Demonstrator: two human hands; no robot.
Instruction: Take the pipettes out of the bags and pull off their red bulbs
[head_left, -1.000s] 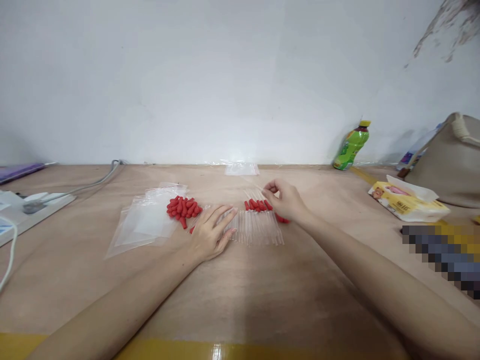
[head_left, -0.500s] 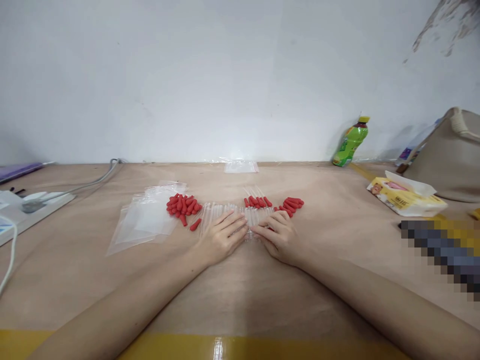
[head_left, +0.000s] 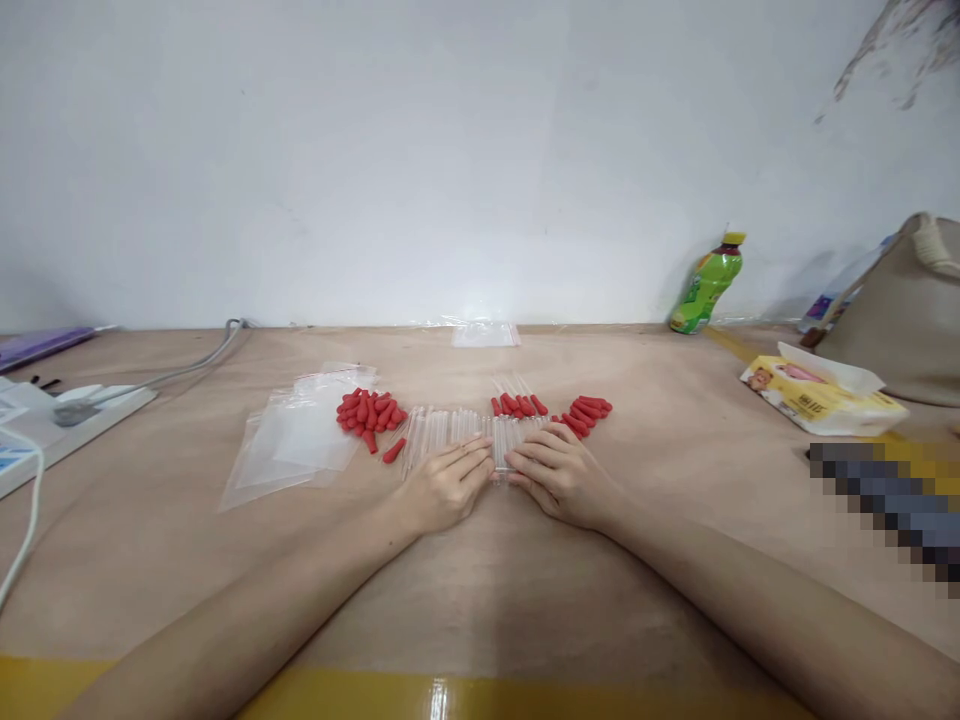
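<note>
A row of clear glass tubes (head_left: 457,430) lies on the wooden table (head_left: 480,580), side by side. My left hand (head_left: 442,485) rests flat on the tubes' near ends, fingers stretched out. My right hand (head_left: 559,475) lies flat beside it, fingertips almost meeting the left ones over the tubes. A pile of red rubber caps (head_left: 367,412) sits left of the tubes, with one loose cap (head_left: 393,451) nearer. Two smaller groups of red caps (head_left: 589,410) lie behind my right hand.
Clear plastic bags (head_left: 296,445) lie at the left, another bag (head_left: 484,335) near the wall. A green bottle (head_left: 706,282), a tissue pack (head_left: 821,398) and a beige bag (head_left: 904,320) stand at the right. A cable and a white strip (head_left: 71,420) are at the far left.
My right hand came down from the red caps to lie flat on the tubes next to my left hand. Since then both hands have shifted slightly closer together.
</note>
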